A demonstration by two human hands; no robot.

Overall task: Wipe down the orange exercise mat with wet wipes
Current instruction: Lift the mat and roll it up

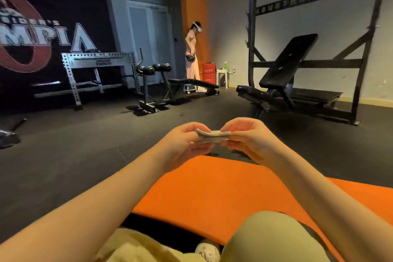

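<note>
Your left hand [185, 142] and right hand [244, 138] each pinch one end of the small folded pale wet wipe [212, 136]. The flat orange foam mat [212, 193] lies just below, running off to your right.

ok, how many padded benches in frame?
2. An incline bench stands inside the black rack at right; a flat sit-up bench with leg rollers sits centre, near the doors. Others may be hidden in the dark left side.
</note>
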